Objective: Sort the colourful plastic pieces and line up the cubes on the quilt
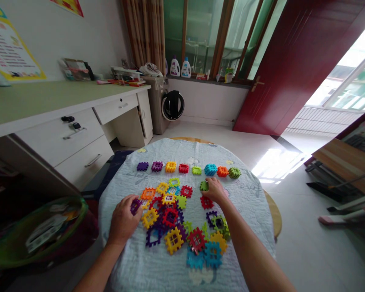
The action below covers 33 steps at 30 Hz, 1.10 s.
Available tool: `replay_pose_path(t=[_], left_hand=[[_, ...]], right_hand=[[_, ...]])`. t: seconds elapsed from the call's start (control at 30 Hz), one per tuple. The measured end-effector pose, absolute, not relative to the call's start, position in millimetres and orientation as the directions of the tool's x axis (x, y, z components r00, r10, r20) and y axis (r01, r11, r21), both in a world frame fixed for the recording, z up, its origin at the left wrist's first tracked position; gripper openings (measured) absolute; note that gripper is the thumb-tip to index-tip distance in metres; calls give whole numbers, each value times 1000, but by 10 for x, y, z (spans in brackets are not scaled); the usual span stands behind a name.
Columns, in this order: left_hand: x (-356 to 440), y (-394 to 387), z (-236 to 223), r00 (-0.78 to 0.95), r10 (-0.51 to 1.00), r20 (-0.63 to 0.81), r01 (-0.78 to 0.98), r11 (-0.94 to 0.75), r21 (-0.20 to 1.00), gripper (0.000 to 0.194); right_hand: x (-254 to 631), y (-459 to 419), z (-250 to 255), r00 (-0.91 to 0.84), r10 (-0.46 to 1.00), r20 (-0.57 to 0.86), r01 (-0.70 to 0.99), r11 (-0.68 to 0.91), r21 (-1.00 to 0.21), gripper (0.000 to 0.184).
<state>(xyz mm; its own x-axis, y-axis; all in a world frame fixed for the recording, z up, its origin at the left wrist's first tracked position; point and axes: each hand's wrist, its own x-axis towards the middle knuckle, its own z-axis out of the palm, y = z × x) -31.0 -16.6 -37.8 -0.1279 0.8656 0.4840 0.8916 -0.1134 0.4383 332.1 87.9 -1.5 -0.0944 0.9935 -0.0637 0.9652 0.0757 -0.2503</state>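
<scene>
My left hand [124, 218] is closed on a purple notched building block [135, 207] at the left side of a loose pile. My right hand [215, 190] pinches a green building block [203, 185], just beyond a red block [206, 202]. Between the hands lies the pile of interlocking plastic squares, among them a yellow block [174, 240], a red block [197, 240] and a blue block [213, 254]. Farther off, several blocks stand in a row, from a dark purple block [142, 166] at left to an olive green block [234, 172] at right.
A pale blue cloth [243, 239] covers the round table. To the left stand a desk [48, 95] with drawers and a green-rimmed basket [82, 211]. Beyond are a washing machine [158, 109] with its door open and a red door [270, 77].
</scene>
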Motion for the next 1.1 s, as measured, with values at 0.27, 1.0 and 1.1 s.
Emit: replay_pose_path(t=[0.27,1.0,1.1], left_hand=[[-336,-159,-400,-129,866,484,889,-115,444,30],[-406,-141,-454,-81,876,476,913,-126,387,32],[-401,-148,-439,-82,879,469,915,-119,384,31]], right_hand=[[3599,862,167,-169,983,-65,958,149,-246,48],[5003,1798,337,-14,998,-66,981,1,-194,64],[5024,1854,302,-18,997,-81,982,2,-187,65]])
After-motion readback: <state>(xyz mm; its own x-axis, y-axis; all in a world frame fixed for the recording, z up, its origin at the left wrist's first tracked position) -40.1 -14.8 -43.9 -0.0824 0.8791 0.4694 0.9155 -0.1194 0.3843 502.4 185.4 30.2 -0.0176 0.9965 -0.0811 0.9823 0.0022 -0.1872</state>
